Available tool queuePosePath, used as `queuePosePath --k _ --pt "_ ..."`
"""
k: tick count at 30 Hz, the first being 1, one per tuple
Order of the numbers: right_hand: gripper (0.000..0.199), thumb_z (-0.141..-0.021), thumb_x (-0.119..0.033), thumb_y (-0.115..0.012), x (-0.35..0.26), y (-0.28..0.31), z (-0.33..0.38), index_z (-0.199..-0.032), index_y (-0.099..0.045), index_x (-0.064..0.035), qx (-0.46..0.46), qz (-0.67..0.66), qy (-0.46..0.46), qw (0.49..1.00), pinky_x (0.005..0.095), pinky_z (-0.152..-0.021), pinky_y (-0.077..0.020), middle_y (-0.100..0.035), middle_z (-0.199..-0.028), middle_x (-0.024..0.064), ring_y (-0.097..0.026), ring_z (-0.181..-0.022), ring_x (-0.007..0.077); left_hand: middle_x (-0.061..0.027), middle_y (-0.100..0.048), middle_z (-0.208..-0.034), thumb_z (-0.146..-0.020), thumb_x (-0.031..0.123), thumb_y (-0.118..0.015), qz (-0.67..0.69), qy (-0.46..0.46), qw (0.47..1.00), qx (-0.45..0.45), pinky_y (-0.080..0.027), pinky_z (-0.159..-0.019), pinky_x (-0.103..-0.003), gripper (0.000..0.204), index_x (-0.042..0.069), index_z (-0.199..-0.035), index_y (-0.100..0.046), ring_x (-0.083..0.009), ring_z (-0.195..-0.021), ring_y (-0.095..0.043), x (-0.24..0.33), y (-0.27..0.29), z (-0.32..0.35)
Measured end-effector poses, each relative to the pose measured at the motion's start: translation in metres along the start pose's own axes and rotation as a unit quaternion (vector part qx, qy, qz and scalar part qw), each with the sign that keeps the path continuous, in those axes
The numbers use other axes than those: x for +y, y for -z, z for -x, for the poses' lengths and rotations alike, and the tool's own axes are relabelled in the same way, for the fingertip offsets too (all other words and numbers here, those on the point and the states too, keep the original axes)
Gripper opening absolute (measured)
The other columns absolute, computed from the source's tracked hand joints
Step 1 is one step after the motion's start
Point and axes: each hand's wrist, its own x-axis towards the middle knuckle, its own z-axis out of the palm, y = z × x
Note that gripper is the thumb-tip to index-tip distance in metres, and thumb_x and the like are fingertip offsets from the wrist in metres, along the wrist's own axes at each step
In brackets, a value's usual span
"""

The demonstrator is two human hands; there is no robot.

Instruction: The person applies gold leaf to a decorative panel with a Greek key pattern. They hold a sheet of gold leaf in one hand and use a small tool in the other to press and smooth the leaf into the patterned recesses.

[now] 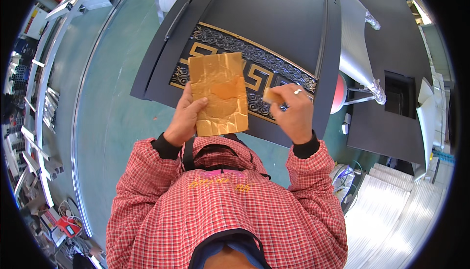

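My left hand (187, 114) grips the left edge of a flat, creased piece of cardboard (223, 114) covered in gold paint. A wet-looking orange-gold patch lies on its middle. Between the fingertips of my right hand (296, 114) is a small yellowish sponge (272, 96), held just right of the cardboard and apart from it. Beneath both hands lies a dark grey door panel (274, 4) with a raised ornamental band. Gold key-pattern bars (259, 77) and gold edge lines stand out against its dark scrollwork (235, 43). The cardboard hides part of that band.
Film-wrapped rolls (355, 43) support the panel's sides. At the right is another dark panel (391, 132) with a rectangular cutout, above stacked silvery sheets (387, 195). Metal profiles fill a rack (36, 97) along the left. A red device (68, 226) sits at the lower left.
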Motion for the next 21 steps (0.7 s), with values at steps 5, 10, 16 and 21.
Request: queuePosePath --k 5,10,16,21 --pt "0.024 -0.070 -0.002 -0.068 0.087 -0.031 0.051 -0.092 -0.062 -0.0074 0.056 -0.026 -0.205 0.977 0.0355 -0.069 -0.0497 -0.064 -0.086 0.0089 -0.062 -0.081 0.0270 -0.0130 -0.046 -0.132 -0.093 -0.004 -0.040 0.015 0.007 1.000 0.006 -0.050 -0.094 -0.034 0.053 0.007 -0.142 -0.023 -0.0209 -0.117 -0.053 0.012 -0.004 -0.002" --pt "0.023 -0.070 -0.003 -0.067 0.129 -0.096 0.080 -0.092 -0.062 -0.0096 0.029 -0.008 -0.191 0.981 0.0397 -0.074 -0.0491 -0.064 -0.089 0.0077 -0.060 -0.085 0.0299 -0.0133 -0.046 -0.133 -0.093 -0.004 -0.039 0.006 0.003 1.000 0.006 -0.050 -0.095 -0.035 0.052 0.007 -0.141 -0.024 -0.0225 -0.117 -0.054 0.011 -0.007 -0.008" --pt "0.022 -0.070 -0.002 -0.066 0.139 -0.133 0.069 -0.090 -0.063 -0.0101 0.014 0.001 -0.151 0.988 0.0395 -0.075 -0.0492 -0.063 -0.088 0.0055 -0.058 -0.086 0.0288 -0.0134 -0.045 -0.135 -0.093 -0.002 -0.038 -0.028 -0.006 0.999 0.021 -0.050 -0.095 -0.036 0.051 0.006 -0.141 -0.025 -0.0231 -0.118 -0.053 0.013 -0.014 -0.012" --pt "0.020 -0.069 -0.001 -0.065 0.143 -0.118 0.079 -0.087 -0.064 -0.0103 -0.012 0.013 -0.142 0.990 0.0379 -0.075 -0.0488 -0.062 -0.087 0.0037 -0.057 -0.086 0.0269 -0.0135 -0.045 -0.135 -0.093 -0.002 -0.038 -0.027 -0.012 0.999 0.018 -0.051 -0.094 -0.037 0.050 0.006 -0.141 -0.025 -0.0238 -0.118 -0.054 0.010 -0.015 -0.014"
